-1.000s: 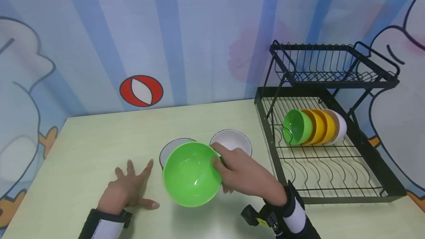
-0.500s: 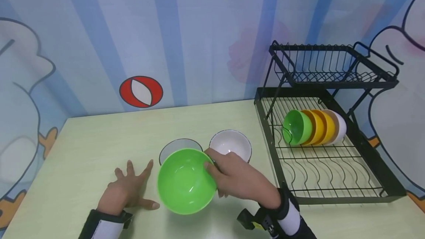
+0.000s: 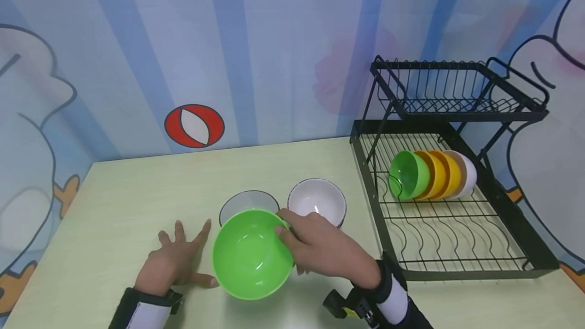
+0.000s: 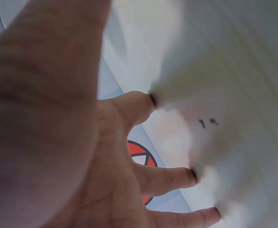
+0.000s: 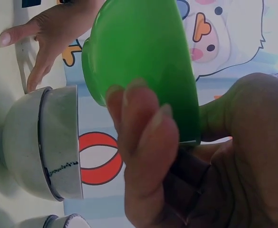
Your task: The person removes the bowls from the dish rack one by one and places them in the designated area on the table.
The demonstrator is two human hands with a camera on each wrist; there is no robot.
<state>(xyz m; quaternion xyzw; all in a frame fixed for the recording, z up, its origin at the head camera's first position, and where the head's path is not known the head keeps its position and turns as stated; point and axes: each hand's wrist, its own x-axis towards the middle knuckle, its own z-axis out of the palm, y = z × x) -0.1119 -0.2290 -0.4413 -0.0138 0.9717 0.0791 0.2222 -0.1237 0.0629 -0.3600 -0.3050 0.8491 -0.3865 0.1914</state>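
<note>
My right hand (image 3: 326,248) holds a bright green bowl (image 3: 253,255) by the right side of its rim, thumb inside and fingers underneath. The right wrist view shows the green bowl (image 5: 139,47) raised off the table, fingers against its outer wall. Just behind it in the head view is a grey-white bowl (image 3: 249,200), partly covered by the green one. A white bowl (image 3: 317,198) with a dark rim stands to its right. From the side, the nearer white stack (image 5: 29,142) shows nested bowls. My left hand (image 3: 171,260) rests fingertips on the table, fingers spread, holding nothing.
A black two-tier dish rack (image 3: 365,187) stands on the right of the table (image 3: 151,187). Its lower tier holds a row of bowls on edge: a green bowl (image 3: 408,175), two yellow ones and a white bowl (image 3: 467,174). A printed curtain (image 3: 283,55) hangs behind the table.
My right hand has carried the green bowl left and a little toward me, uncovering more of the bowls behind. My left hand has stayed put.
</note>
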